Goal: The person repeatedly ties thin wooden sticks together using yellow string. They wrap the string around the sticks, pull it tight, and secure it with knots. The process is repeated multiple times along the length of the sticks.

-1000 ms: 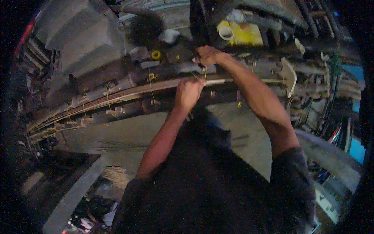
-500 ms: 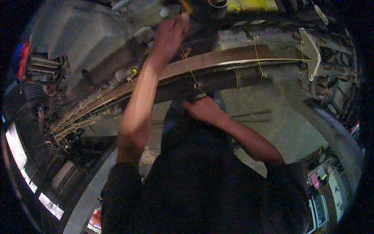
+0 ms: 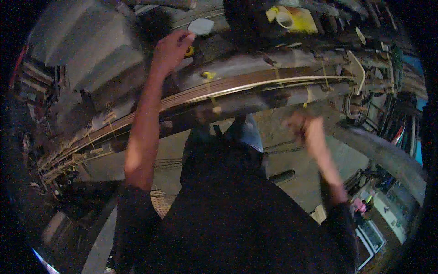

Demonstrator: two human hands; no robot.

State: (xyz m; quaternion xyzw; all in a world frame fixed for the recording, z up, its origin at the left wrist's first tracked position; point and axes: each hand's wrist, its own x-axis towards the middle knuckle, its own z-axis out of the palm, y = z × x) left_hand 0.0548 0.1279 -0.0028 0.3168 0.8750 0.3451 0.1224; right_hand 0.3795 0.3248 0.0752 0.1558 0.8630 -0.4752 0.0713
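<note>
A long, gently curving bundle of thin brown strips (image 3: pixel 178 101) with a pale edge runs across in front of me. Dark poles (image 3: pixel 260 101) lie along it, and yellow ties (image 3: pixel 209 82) cross it at intervals. Beyond the bundle is my left hand (image 3: pixel 169 52), its fingers drawn together; what they hold, if anything, is hidden. Beside those fingertips are a small yellow round thing (image 3: pixel 189 51) and a pale flat piece (image 3: pixel 200 26). My right hand (image 3: pixel 308 129) is over the floor on the near side of the bundle, right of my legs, its fingers blurred by motion.
A white cup-like container (image 3: pixel 285 19) stands by a yellow sheet (image 3: pixel 302 20) at the far right. A pale angled piece (image 3: pixel 356 71) crosses the bundle's right end. A dark cylinder (image 3: pixel 281 176) lies on the floor (image 3: pixel 292 157) near my legs.
My left hand has moved left and slightly nearer. My right hand has swung right, away from my lap. The view has shifted, showing more of the cup-like container and yellow sheet.
</note>
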